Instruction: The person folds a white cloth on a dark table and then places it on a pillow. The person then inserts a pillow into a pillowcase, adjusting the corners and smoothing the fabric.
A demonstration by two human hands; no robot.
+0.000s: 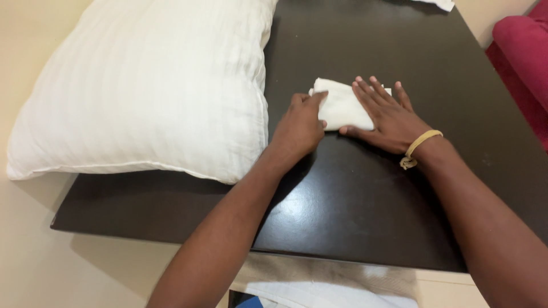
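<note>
Pale cream flooring (34, 268) runs along the near and left edges of the view, and on it stands a low, dark, glossy table (354, 217) whose near edge crosses the bottom of the frame; just below that edge, nearest the camera, lies a strip of light cloth (319, 282) with a small blue patch beside it, too cut off to identify. Both bare forearms reach up from the bottom of the view over the table top; the right wrist carries a yellowish band (421, 142) with a small knot hanging at its near side. Farther in, about the middle of the table, lies a small folded white cloth (342, 105), flat on the dark surface; the left hand (299, 128) sits at its left edge with fingers curled and the thumb and fingertips pinching the cloth's near-left corner, a narrow grip on the fabric; the right hand (388, 117) lies palm down with fingers spread and straight, pressing flat on the right part of the cloth, not closed round anything. Left of the hands a large white pillow (148, 85) with faint stripes rests partly on the table and hangs over its left edge, its right border just beside the left hand; at the far right a dark red cushion (525, 51) sits off the table; at the far edge, top right, a scrap of white fabric (439, 3) is barely in view.
</note>
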